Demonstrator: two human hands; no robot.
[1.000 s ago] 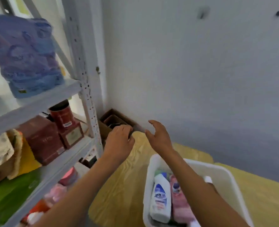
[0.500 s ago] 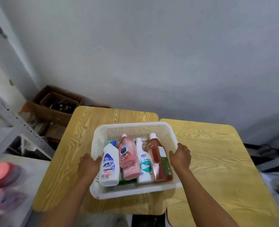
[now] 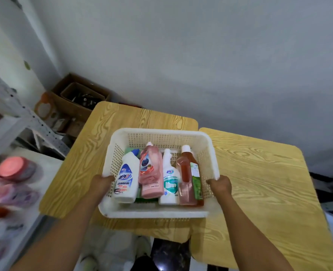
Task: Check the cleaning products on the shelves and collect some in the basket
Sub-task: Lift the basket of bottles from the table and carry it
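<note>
A white perforated basket [image 3: 162,135] sits over the seam of two wooden tables. Lying in it side by side are a white bottle with a blue cap [image 3: 127,178], a pink bottle [image 3: 151,173], a white bottle with a teal label [image 3: 169,180] and a reddish bottle with a green label [image 3: 189,178]; something green lies under them. My left hand [image 3: 101,182] grips the basket's left rim. My right hand [image 3: 220,184] grips its right rim.
The left wooden table [image 3: 77,163] and the right wooden table [image 3: 263,182] stand against a grey wall. A metal shelf unit [image 3: 25,118] with blurred pink and red items [image 3: 15,169] is at the left. A cardboard box [image 3: 77,98] sits on the floor in the corner.
A second ago both hands were raised near the shelf post beside the basket. Now they hold the basket's two sides, and my view has turned from the shelves down onto the tables.
</note>
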